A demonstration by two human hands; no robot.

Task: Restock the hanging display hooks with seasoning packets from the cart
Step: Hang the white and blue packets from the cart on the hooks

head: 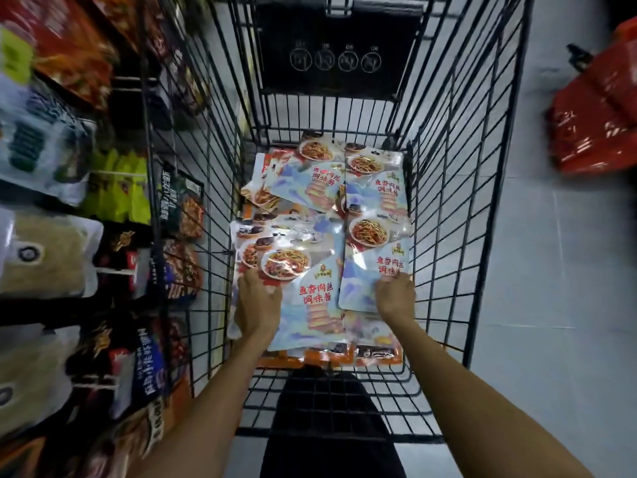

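**Forearms in, both hands down: how we'd lift these seasoning packets**

Forearms point(220, 401) come in over the near end of the cart point(444, 236), so we're set up for a two-handed grab. Our left hand point(258, 305) lies on the left packet point(306, 298) by the near left corner of the cart floor. Its fingers are close together and fairly flat on the film, and we can't tell if the thumb is under the edge. Our right hand point(396, 298) has its fingers curled on the near right corner of the right packet point(368, 270). That reads as a pinch, though the thumb is hidden. Spare packets point(310, 181) of the same kind lie fanned and overlapping toward the far end.

Our take: the film is glossy and everything overlaps, so sliding one out flat will probably drag its neighbours along. We'd work the left thumb under the edge and lift each packet by a corner. Then we'd square them into one stack with the hang holes at the same end. The holes seem to sit at the dish-photo end.

The display hooks point(113, 270) hang just beyond the cart's left wall and are blurry from here. We'd pick the gap before we lift.
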